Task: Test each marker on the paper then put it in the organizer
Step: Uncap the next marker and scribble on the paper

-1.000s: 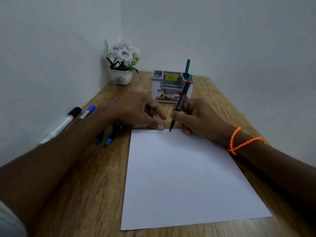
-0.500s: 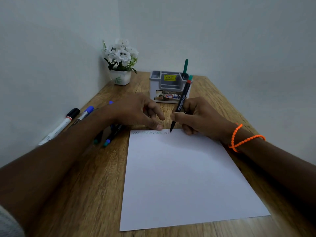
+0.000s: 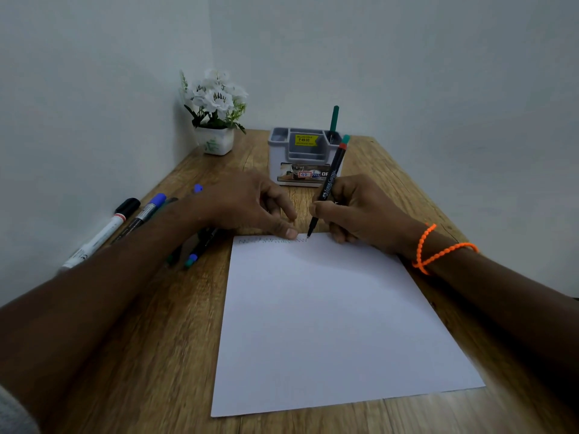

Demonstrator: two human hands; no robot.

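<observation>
white paper [image 3: 329, 324] lies flat on the wood-grain table [image 3: 141, 355]. right hand [image 3: 360, 211] pinches a black marker [image 3: 327, 187], tip on the paper's far edge by a faint zigzag line. left hand [image 3: 250, 205] presses that edge, fingers loosely spread. spare markers [image 3: 125, 220] lie left, partly hidden by the left arm. beyond: grey plastic organizer [image 3: 300, 158] holding a green pen [image 3: 334, 120], then a flower pot [image 3: 214, 140].
</observation>
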